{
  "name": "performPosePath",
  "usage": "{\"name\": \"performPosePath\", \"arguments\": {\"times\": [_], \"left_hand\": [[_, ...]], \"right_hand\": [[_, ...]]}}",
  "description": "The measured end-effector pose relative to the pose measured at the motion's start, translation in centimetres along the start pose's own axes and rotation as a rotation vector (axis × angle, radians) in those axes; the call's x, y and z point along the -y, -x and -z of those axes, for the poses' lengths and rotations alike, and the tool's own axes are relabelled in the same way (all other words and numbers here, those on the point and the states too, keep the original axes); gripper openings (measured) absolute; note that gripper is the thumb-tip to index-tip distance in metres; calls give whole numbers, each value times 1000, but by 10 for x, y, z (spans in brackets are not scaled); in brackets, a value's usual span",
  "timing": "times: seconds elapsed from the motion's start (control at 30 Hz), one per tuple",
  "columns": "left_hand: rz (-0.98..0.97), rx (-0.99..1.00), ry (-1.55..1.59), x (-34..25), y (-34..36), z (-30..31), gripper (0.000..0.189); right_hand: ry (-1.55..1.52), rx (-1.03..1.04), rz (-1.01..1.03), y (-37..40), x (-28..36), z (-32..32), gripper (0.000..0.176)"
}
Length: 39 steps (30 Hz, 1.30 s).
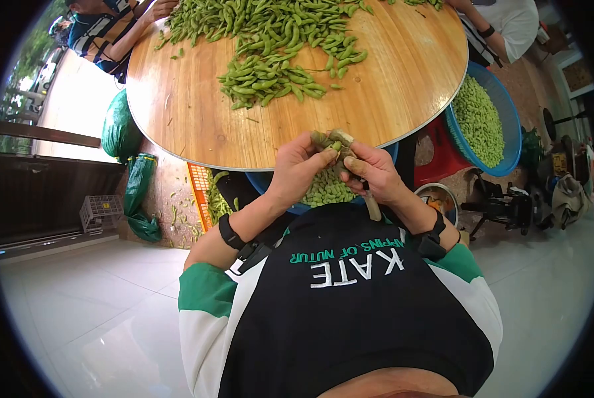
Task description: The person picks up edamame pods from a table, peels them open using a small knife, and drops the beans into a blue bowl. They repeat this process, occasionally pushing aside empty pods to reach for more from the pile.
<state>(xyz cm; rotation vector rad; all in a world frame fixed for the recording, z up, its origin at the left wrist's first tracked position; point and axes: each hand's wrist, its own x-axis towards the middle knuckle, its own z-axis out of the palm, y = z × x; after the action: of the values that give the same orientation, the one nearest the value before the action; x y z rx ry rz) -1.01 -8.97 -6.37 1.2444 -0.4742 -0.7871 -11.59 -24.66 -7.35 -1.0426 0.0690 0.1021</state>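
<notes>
My left hand and my right hand meet just past the table's near edge, fingers pinched together around a green edamame pod. Dark and pale coverings wrap some of the fingertips. A pale flat strip with a dark upper part hangs below my right palm. Under both hands, shelled green beans fill a blue basin, partly hidden by the tabletop and my arms. Ahead, a loose heap of edamame pods lies on the round wooden table.
At the right, a large blue basket of shelled beans stands over a red stool. An orange crate with pods and green sacks are at the left. Two other people sit across the table, one left, one right.
</notes>
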Motion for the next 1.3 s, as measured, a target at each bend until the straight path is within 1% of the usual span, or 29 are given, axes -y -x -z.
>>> {"name": "performPosePath", "arguments": {"times": [0.07,0.1,0.17,0.2,0.27,0.4,0.47,0.5,0.57,0.7,0.77,0.8,0.83,0.87,0.9,0.97,1.0,1.07,1.2,1.27,1.3], "left_hand": [[73,20,-20,3,-1,5,12],[74,18,-18,3,0,5,12],[5,39,-77,2,1,4,12],[5,37,-76,5,2,3,12],[-71,0,7,13,4,0,11],[-97,28,-13,13,2,4,10],[-20,63,91,14,0,8,9],[-20,63,91,12,0,8,9],[138,84,349,5,0,6,8],[184,70,367,6,-2,6,7],[170,35,234,11,-4,6,7],[170,36,234,11,-3,5,7],[116,16,94,11,-2,3,7],[61,-6,-47,11,0,2,8],[62,-7,-48,14,2,-1,8],[-169,-89,-267,22,4,-5,9],[-169,-89,-267,21,5,-6,9],[-190,-74,-334,20,7,-6,7],[-173,-44,-334,19,11,-6,9],[-248,-46,-534,13,17,-13,12],[-249,-48,-536,7,20,-15,12]], "right_hand": [[-57,32,-10,-1,1,0,38],[-57,32,-12,-1,-1,1,38],[-31,27,-8,-1,-5,3,33],[-31,27,-9,-1,-5,1,33],[54,-91,23,-2,-7,-4,30],[119,-126,56,-3,-10,-4,30],[62,-79,11,-3,-10,1,32],[61,-79,12,-3,-8,2,32],[-88,40,11,-3,-3,3,33],[-88,67,27,-4,-4,4,34],[114,-37,61,-4,-3,-1,35],[114,-38,62,-5,-7,-3,35],[284,-148,220,-7,-15,-6,32],[366,-198,300,-8,-17,-6,31],[451,-257,377,-9,-19,-7,30],[279,-264,240,-10,-18,-6,21],[279,-263,240,-10,-15,-4,21],[133,-208,136,-10,-8,-1,14],[67,-200,106,-9,-6,0,13],[124,-237,143,-11,-11,4,13],[124,-235,144,-10,-10,5,13]]}}
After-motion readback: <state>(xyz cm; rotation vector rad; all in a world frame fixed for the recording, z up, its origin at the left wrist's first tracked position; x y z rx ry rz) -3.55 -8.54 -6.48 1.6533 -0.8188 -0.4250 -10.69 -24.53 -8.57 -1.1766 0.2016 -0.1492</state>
